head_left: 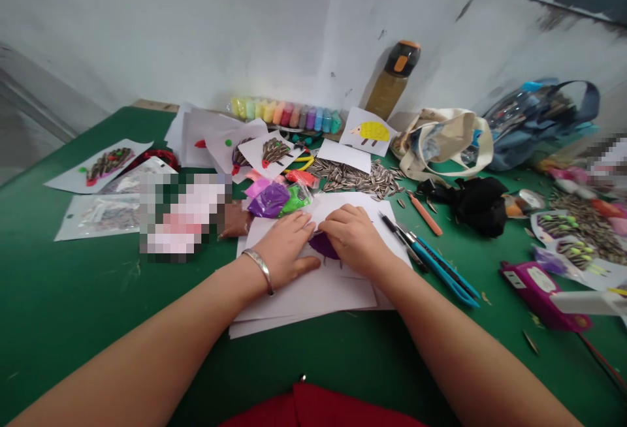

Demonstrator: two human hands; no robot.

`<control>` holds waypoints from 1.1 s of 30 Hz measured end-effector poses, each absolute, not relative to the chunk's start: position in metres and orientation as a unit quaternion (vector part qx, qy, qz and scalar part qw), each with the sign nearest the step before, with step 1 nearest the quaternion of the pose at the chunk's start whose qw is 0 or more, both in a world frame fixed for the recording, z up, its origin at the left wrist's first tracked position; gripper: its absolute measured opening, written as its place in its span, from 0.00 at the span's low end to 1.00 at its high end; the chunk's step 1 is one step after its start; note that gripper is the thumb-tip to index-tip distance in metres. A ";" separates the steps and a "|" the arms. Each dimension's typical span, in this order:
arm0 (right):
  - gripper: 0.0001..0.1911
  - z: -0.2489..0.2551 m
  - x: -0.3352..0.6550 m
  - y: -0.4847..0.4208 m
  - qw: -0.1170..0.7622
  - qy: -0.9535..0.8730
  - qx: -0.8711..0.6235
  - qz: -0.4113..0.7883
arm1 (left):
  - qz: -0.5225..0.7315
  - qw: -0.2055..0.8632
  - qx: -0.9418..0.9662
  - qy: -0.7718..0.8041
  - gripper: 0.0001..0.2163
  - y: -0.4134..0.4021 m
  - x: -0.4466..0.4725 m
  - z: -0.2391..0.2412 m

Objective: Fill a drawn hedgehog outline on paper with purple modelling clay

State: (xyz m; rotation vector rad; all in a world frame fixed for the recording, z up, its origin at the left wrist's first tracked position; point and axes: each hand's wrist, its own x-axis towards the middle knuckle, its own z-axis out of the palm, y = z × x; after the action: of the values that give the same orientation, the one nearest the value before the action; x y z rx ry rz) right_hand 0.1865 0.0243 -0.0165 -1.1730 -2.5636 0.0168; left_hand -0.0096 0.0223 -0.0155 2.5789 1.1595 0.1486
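Note:
Both my hands rest on a stack of white paper sheets (313, 293) on the green table (73, 296). A flat patch of purple clay (323, 246) lies on the top sheet between them. My left hand (287, 251), with a silver bangle at the wrist, lies on the paper with its fingers together, touching the clay's left edge. My right hand (353, 236) is curled over the clay, fingers bent and pressing down on it.
Bags of purple and green clay (279, 200) lie just beyond the paper, then a heap of sunflower seeds (353, 177). Blue scissors and pens (435, 264) lie to the right. A row of clay pots (287, 113), a bottle (394, 78) and bags (441, 140) stand by the wall.

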 end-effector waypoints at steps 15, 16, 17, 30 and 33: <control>0.10 -0.014 0.188 0.025 0.163 -0.902 -0.398 0.025 | 0.038 0.165 0.897 0.408 0.32 0.023 -0.009 -0.014; 0.10 -0.014 0.187 0.025 0.166 -0.902 -0.398 0.024 | 0.039 0.165 0.897 0.409 0.32 0.023 -0.009 -0.015; 0.10 -0.015 0.186 0.025 0.169 -0.901 -0.398 0.023 | 0.042 0.164 0.898 0.407 0.32 0.023 -0.009 -0.015; 0.13 -0.013 0.205 0.034 0.189 -0.855 -0.482 0.025 | 0.039 0.160 0.896 0.413 0.30 0.023 -0.010 -0.014; 0.12 -0.013 0.208 0.031 0.168 -0.857 -0.487 0.025 | 0.033 0.157 0.899 0.408 0.30 0.021 -0.010 -0.013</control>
State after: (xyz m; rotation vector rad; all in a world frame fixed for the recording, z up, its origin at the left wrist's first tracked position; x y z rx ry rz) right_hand 0.2081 0.0311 -0.0131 -1.3848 -2.4375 0.0701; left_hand -0.0097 0.0213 -0.0127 2.5726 1.1683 0.0942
